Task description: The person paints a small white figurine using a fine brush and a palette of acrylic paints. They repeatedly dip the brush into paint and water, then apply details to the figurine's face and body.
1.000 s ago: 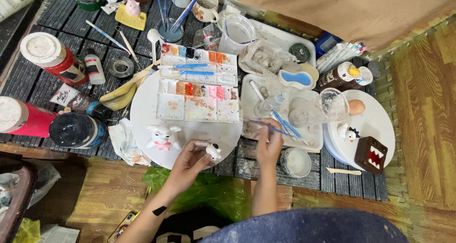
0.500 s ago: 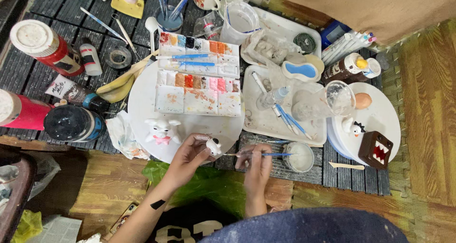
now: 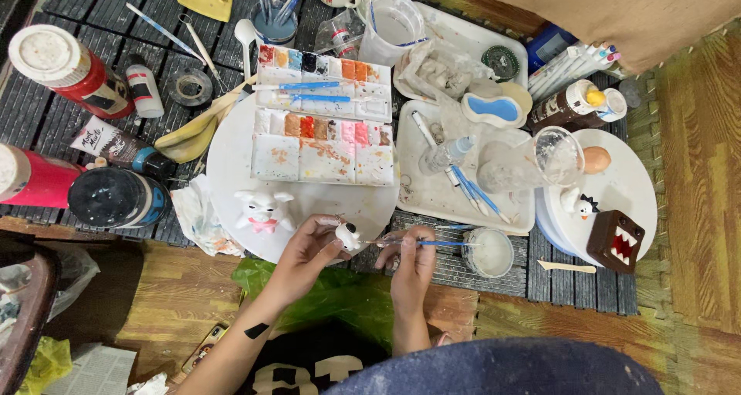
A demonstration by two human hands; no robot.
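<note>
A small white figurine (image 3: pixel 349 235) is gripped by the left hand (image 3: pixel 309 248); a blue-handled brush (image 3: pixel 432 243), gripped by the right hand (image 3: pixel 411 260), touches it.

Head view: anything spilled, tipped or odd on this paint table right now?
Nothing looks spilled. The left hand holds a small white clay figurine; the right hand touches a blue-handled brush to it. The white paint palette is smeared with colour, and a crumpled stained tissue lies beside the round white board.

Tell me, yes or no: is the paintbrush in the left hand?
No, the right hand holds the paintbrush; the left hand holds a small white figurine.
</note>
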